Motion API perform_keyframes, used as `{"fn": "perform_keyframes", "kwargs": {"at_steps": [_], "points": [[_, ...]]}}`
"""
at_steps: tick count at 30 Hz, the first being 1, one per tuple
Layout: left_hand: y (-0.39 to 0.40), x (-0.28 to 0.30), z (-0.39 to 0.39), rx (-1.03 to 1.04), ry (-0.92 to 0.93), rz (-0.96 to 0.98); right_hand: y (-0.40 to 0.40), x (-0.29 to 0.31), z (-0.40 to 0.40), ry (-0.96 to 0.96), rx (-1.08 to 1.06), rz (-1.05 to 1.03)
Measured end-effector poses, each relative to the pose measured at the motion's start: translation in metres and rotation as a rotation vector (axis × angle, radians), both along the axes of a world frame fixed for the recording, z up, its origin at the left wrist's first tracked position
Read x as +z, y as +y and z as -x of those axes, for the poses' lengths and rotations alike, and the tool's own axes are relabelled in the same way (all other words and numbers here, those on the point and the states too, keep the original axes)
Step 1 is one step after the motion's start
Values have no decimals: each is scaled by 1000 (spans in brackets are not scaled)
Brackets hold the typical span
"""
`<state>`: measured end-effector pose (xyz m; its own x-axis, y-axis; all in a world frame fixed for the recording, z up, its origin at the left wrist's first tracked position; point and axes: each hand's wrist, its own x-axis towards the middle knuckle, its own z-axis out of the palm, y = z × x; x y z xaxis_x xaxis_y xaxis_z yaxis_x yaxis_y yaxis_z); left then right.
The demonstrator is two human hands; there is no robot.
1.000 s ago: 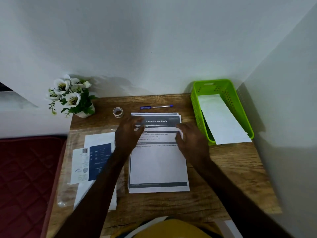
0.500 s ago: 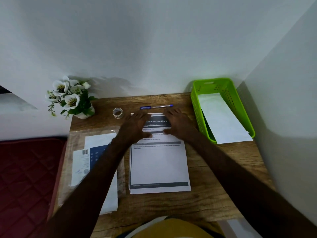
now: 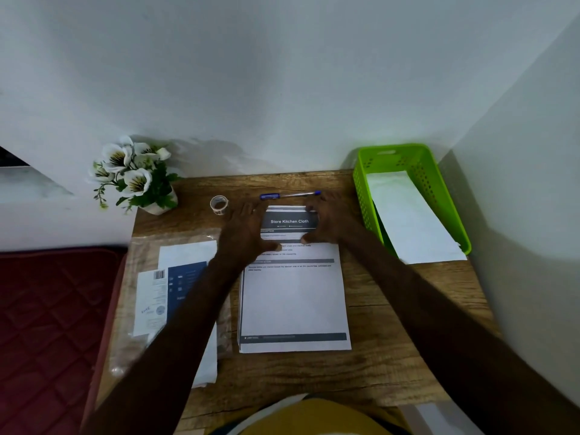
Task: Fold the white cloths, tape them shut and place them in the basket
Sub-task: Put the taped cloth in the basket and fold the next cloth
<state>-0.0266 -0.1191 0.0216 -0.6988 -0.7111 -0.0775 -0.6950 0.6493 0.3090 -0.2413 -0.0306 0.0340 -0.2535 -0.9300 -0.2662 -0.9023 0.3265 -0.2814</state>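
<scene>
A folded white cloth (image 3: 411, 218) lies in the green basket (image 3: 388, 149) at the table's back right, its near end sticking out over the rim. More white cloth sits in a clear plastic pack (image 3: 188, 255) with a blue label, left of centre. A small tape roll (image 3: 219, 205) stands near the back edge. My left hand (image 3: 248, 229) and my right hand (image 3: 331, 221) rest on the top corners of a printed sheet (image 3: 295, 302) headed "Store Kitchen Cloth". Their thumbs point inward. Neither hand holds a cloth or the tape.
A blue pen (image 3: 288, 194) lies just beyond the sheet, close to my right fingertips. A pot of white flowers (image 3: 135, 178) stands at the back left corner. A dark red quilted mattress (image 3: 47, 309) borders the wooden table (image 3: 392, 340) on the left; walls close the back and right.
Both hands slid away from me along the sheet to its top edge. My right hand moved from the sheet's right side up to the top right corner.
</scene>
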Motion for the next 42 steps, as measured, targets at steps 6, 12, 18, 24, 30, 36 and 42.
{"fn": "perform_keyframes", "kwargs": {"at_steps": [6,12,18,24,30,36,42], "points": [[45,-13,-16,248,125,85,-8,-1,7,-64,8,-34],[54,-15,-22,337,136,97,-13,0,10,-92,31,-49],[57,-17,-21,392,173,105,-5,-2,6,-125,-3,67],[60,-23,-20,392,223,196,20,0,-2,-71,141,241],[64,-31,-29,250,245,321,54,-14,-23,35,174,506],[82,-37,-37,112,106,236,70,-40,-29,152,219,603],[93,-37,-38,110,3,92,79,-53,-34,197,243,432]]}}
